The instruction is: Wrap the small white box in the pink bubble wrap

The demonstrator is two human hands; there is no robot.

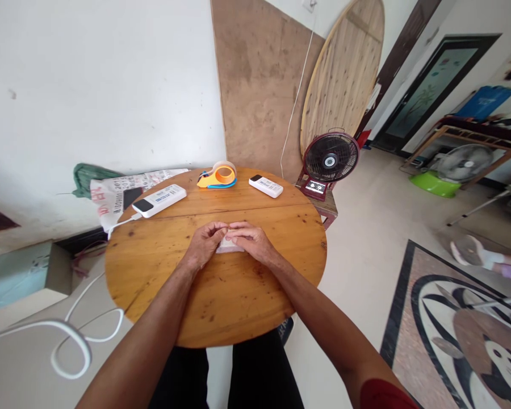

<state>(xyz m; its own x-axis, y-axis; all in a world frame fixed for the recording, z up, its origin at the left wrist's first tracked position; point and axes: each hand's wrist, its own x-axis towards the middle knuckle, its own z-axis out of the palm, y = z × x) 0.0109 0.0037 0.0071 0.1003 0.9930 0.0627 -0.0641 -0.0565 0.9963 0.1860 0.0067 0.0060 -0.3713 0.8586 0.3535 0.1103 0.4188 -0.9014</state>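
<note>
On the wooden table, near its middle, lies a small flat whitish packet (230,248) with a pale pinkish front edge. My left hand (204,244) grips its left side, with thumb and fingers closed over the top. My right hand (255,242) covers its right side and far edge, the fingers bent and the thumb pressed on its upper face. The thumbs nearly meet over it. Much of the packet is hidden beneath my fingers, and I cannot tell what is inside.
Along the back of the round table (153,284) lie an orange and blue tape dispenser (217,177), a white power bank (267,186) and a larger white power bank (164,200) with a cable. A dark red fan (330,162) stands on a stool at the right.
</note>
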